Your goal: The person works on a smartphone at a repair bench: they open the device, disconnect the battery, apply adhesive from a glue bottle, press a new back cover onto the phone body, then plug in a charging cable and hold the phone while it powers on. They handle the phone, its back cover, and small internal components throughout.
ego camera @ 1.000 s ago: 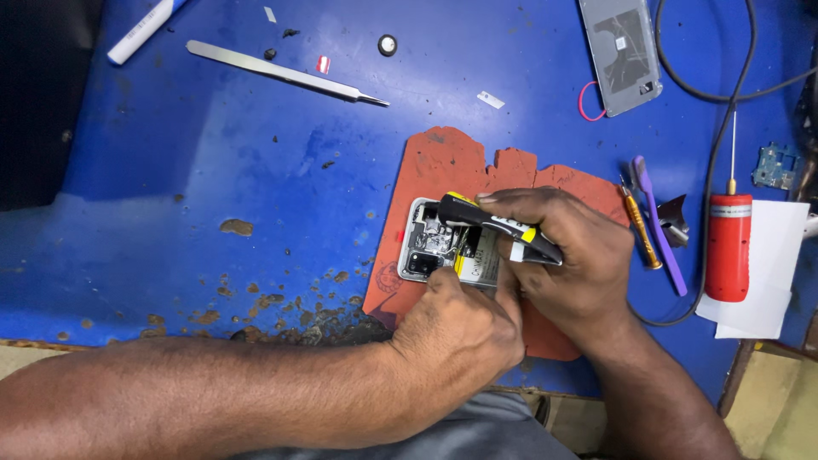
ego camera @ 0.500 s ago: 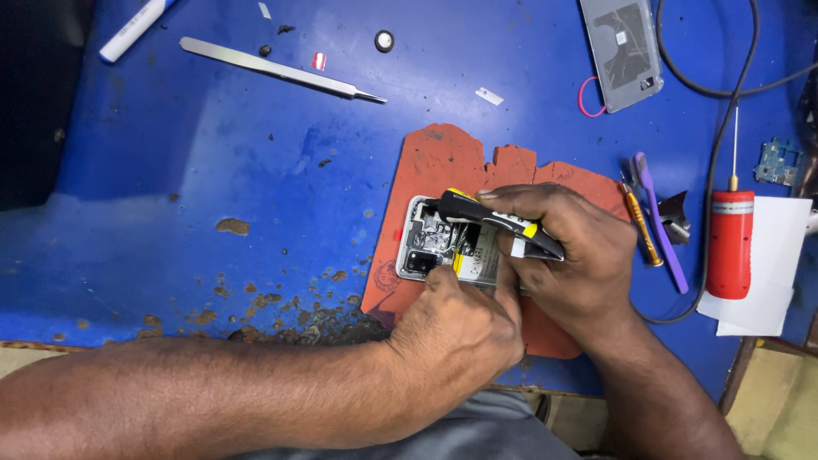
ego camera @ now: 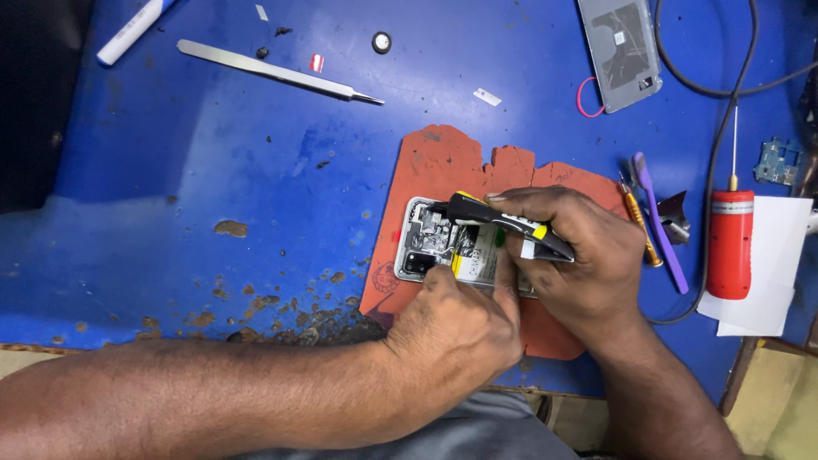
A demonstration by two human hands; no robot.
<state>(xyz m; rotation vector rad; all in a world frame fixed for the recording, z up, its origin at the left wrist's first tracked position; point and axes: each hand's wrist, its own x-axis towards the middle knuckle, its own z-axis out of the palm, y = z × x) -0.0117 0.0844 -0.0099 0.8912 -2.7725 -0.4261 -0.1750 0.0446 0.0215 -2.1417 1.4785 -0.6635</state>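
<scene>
On the orange mat (ego camera: 443, 166) near the middle of the blue bench (ego camera: 213, 170), seen from the head camera, lies an opened phone (ego camera: 443, 251) with its back off and its boards and connectors showing. The right hand (ego camera: 579, 255) has its fingers closed round a black tool with yellow bands (ego camera: 503, 220), gripped like a pen, its tip resting on the upper inner part of the phone. The left hand (ego camera: 456, 328) presses down on the phone's lower edge, fingers curled with a fingertip on the parts inside; whether it pinches anything small I cannot tell.

To do this well, I judge the left hand should keep the phone flat and steady against the mat, while the tool tip works with light, short strokes so it does not slip across the small connectors.

Around the work, metal tweezers (ego camera: 277, 72) lie well apart at the upper left, with a white marker (ego camera: 132, 32) beyond them. A grey back cover (ego camera: 620, 51) sits at the upper right. Just beside the right hand lie a purple pry tool (ego camera: 660, 234) and an orange-handled screwdriver (ego camera: 639, 226), with a red cylinder tool (ego camera: 730, 243) further right on white paper (ego camera: 780, 255). A black cable (ego camera: 711, 153) curves near the right wrist and could snag it.
</scene>
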